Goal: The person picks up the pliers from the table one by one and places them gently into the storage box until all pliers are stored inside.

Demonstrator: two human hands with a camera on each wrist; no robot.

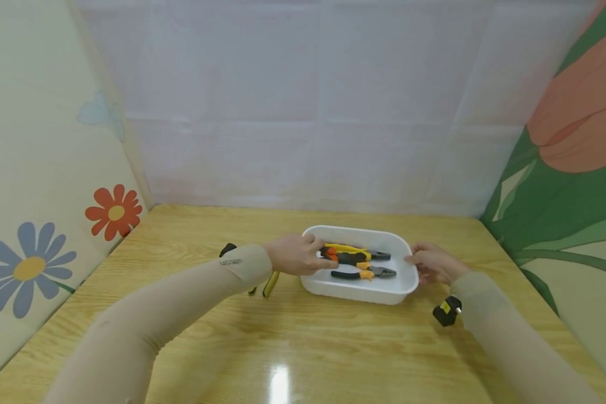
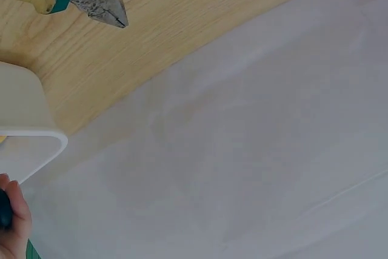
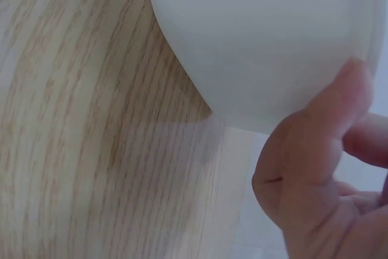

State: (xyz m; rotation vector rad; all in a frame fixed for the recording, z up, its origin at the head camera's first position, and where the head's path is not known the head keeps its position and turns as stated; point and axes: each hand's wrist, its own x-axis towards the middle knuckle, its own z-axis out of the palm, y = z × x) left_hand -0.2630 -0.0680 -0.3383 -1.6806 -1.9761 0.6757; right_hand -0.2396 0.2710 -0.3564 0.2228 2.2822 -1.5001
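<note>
A white plastic tray (image 1: 352, 292) holds several pliers. My left hand (image 1: 295, 255) reaches over its left end and grips the handle of the red-and-black pliers (image 1: 350, 258); in the left wrist view, fingers (image 2: 18, 204) hold a dark handle. Beside these lie yellow-handled pliers (image 1: 345, 247) and orange-and-black pliers (image 1: 363, 274). My right hand (image 1: 434, 262) holds the tray's right end, thumb against the outer wall (image 3: 260, 40) in the right wrist view. On the table, left of the tray, lie green-and-yellow pliers (image 2: 100, 4), partly hidden by my left forearm in the head view.
The tray stands on a wooden table (image 1: 333, 348). A white cloth (image 1: 313, 112) hangs behind, with flower-printed panels on both sides. Black devices are worn at my left wrist (image 1: 227, 249) and right wrist (image 1: 446, 311).
</note>
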